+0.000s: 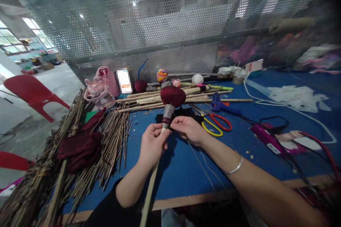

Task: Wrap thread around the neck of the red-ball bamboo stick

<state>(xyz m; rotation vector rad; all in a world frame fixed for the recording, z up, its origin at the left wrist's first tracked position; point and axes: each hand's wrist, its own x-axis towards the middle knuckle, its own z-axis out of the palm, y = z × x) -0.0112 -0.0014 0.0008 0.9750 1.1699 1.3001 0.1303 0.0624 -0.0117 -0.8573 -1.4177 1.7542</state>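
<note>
My left hand (pixel 155 142) grips a pale wooden stick (pixel 149 193) just below its top. A dark red fabric-covered head (pixel 173 95) caps the stick, tapering into a neck wrapped with grey thread (pixel 169 110) and a band of dark red thread. Beside that neck, my right hand (pixel 188 127) pinches with thumb and forefinger at the wrapping; a thin grey thread (pixel 199 163) trails below it over the blue table (pixel 183 181). Black cloth (pixel 183 113) lies behind the hands. What exactly the right fingertips hold is too small to see, though thread runs from them.
Scissors (pixel 217 124) with red and yellow handles and a blue glue gun (pixel 223 106) lie right of the hands. Bundled dry stalks (pixel 112 149) and dark red cloth (pixel 82 149) cover the left side. Thin sticks (pixel 151 101) lie behind; a perforated metal screen (pixel 160 25) backs the table.
</note>
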